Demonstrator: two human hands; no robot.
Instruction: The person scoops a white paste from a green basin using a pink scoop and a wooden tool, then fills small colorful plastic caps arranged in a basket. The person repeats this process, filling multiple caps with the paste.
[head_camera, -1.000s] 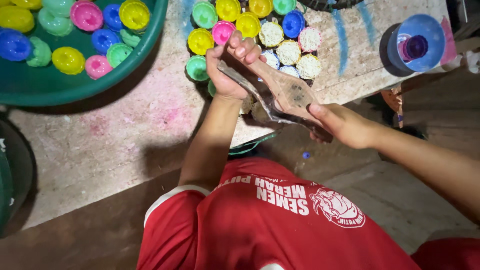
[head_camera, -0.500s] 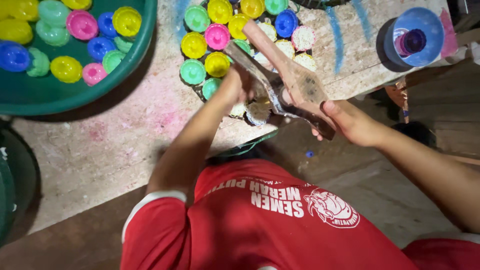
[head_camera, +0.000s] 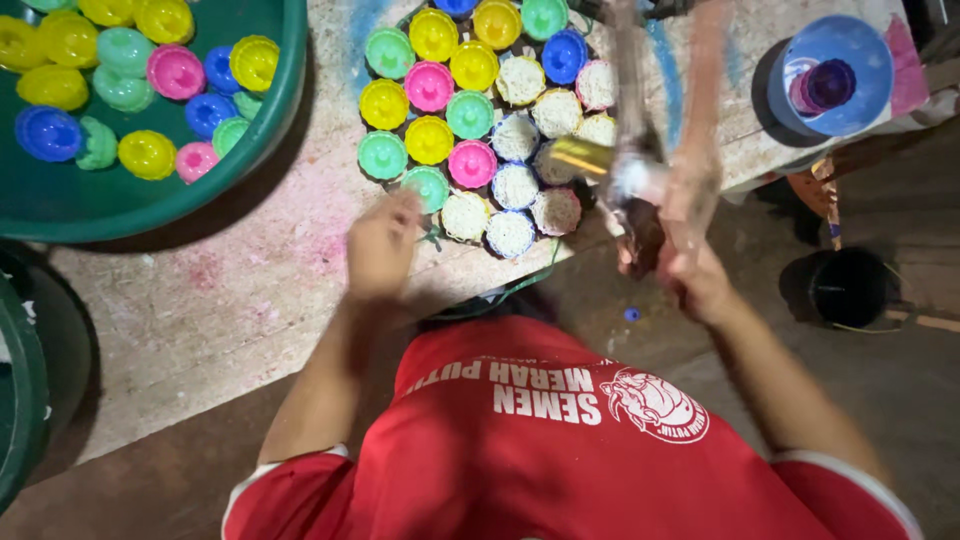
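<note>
My right hand (head_camera: 690, 275) grips a motion-blurred wooden-handled tool (head_camera: 655, 150) with a metal part, raised over the table's right side. A cluster of small round cups (head_camera: 470, 115) sits on the wooden table (head_camera: 230, 300): yellow, green, pink and blue ones, and several filled with white crumbly stuff (head_camera: 515, 185). My left hand (head_camera: 383, 245) hovers at the cluster's near-left edge, by a green cup (head_camera: 428, 185). It is blurred, with fingers loosely curled, and I cannot tell if it holds anything.
A green basin (head_camera: 200, 200) with several coloured cups stands at the back left. A blue round holder with a purple piece (head_camera: 825, 80) sits at the back right. A black bucket (head_camera: 845, 288) is on the floor to the right. A dark green tub edge (head_camera: 20, 390) is at far left.
My left hand has let go of the tool and dropped left toward the table's near edge. My right hand has swung the tool upright and to the right.
</note>
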